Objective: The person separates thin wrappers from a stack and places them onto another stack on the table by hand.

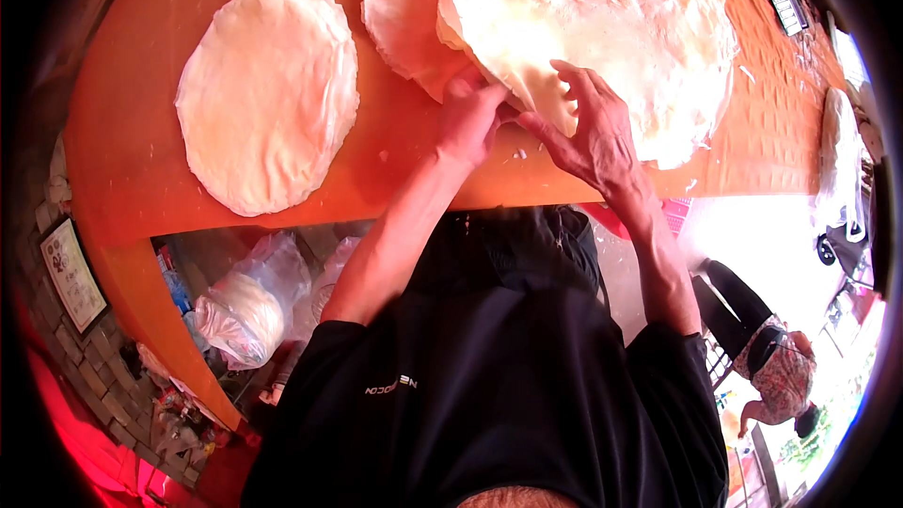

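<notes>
A large stack of thin, pale dough sheets (649, 47) lies on the orange-covered table at the far right of centre. My left hand (470, 118) is closed at the stack's near left edge, its fingers pinching the rim of a sheet. Close beside it, my right hand (594, 136) is open, with fingers curved over the near edge and thumb pointing toward the left hand. Under the right fingers the sheet's edge looks slightly raised. Another dough sheet (400, 14) sits partly beneath the stack on its left. Apart from these, an oval dough sheet (268, 99) rests at the left.
The orange table (395, 179) has its near edge just before my body. Beneath it are clear plastic bags (249, 306) with pale contents. A framed picture (73, 275) stands at far left. A small dark-and-white device (786, 7) lies at the back right. Another person (776, 367) is at lower right.
</notes>
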The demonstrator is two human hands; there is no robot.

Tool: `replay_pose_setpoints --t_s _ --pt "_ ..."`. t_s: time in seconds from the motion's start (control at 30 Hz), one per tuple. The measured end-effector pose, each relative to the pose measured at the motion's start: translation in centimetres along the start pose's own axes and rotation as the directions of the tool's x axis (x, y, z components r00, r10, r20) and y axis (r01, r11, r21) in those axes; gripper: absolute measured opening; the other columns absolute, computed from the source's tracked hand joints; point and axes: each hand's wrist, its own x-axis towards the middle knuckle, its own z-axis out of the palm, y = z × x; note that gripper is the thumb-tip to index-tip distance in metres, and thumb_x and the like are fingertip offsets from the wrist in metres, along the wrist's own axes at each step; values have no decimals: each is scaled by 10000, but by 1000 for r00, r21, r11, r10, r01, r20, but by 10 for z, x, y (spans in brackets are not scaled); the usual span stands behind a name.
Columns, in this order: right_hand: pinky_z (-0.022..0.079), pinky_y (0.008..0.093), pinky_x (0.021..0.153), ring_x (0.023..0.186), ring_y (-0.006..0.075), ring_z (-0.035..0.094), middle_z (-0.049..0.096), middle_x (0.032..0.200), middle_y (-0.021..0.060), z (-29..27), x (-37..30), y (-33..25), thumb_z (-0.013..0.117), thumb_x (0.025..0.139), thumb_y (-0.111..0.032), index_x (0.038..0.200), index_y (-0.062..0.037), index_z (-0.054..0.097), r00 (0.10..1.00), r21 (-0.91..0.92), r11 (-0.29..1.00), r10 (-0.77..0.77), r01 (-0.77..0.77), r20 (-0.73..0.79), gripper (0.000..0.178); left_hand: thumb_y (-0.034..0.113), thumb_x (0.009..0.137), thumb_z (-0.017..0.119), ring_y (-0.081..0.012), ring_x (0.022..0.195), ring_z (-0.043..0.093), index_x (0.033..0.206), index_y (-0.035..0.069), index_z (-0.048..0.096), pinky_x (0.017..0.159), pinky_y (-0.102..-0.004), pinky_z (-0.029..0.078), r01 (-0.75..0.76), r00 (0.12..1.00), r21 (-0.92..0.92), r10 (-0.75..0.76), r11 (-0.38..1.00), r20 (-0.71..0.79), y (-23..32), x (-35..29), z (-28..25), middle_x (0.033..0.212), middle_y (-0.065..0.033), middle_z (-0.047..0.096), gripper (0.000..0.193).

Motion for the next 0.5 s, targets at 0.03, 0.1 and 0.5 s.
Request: replay_pose_setpoints --t_s 0.03,0.1,0.5 --pt "506 461 721 841 381 615 623 904 215 4 -1 4 742 725 -247 1055 28 580 1000 -37 999 2 -2 8 459 -6 861 535 -158 903 629 1138 17 576 728 -319 567 69 995 44 -65 997 -74 1 0 4 1053 -69 632 280" --pt "508 451 713 830 375 613 624 897 211 11 3 -5 732 723 -261 1052 28 580 1000 -132 991 -19 21 14 464 5 861 536 -152 893 628 1132 19 579 707 -304 560 20 992 57 -12 998 -124 -10 6 6 1042 -65 633 274" --pt "509 375 574 627 261 670 673 703 139 -107 48 24 643 867 -332 907 -79 714 954 -357 889 297 -288 -31 266 200 966 536 -206 1142 560 1295 27 492 979 -387 463 122 987 -215 -95 969 134 -25 -28 5 1251 -77 571 374"
